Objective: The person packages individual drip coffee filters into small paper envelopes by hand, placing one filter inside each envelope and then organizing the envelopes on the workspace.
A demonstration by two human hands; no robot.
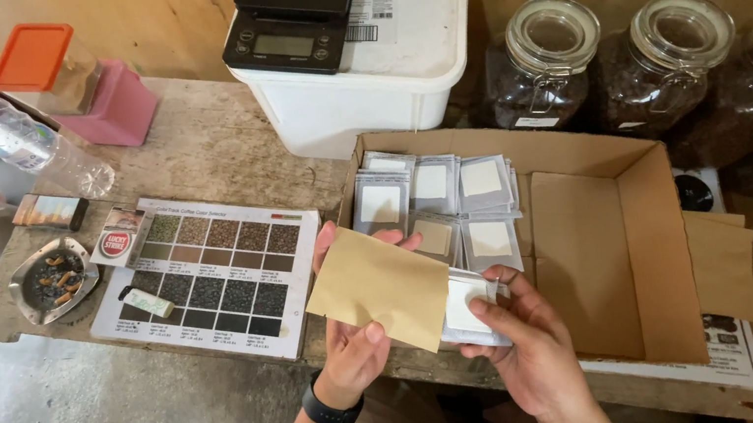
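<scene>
— Head view: what have the hands got?

— My left hand (354,344) grips a flat tan paper envelope (380,287); my right hand (529,350) pinches a small white-windowed silver sachet (466,307) at its mouth, over the wooden bench (217,141) (just before the open cardboard box (643,231) of matching sachets).

— Step?

— Mid-insertion, I'd judge; next calls for sliding it squarely in.
</scene>
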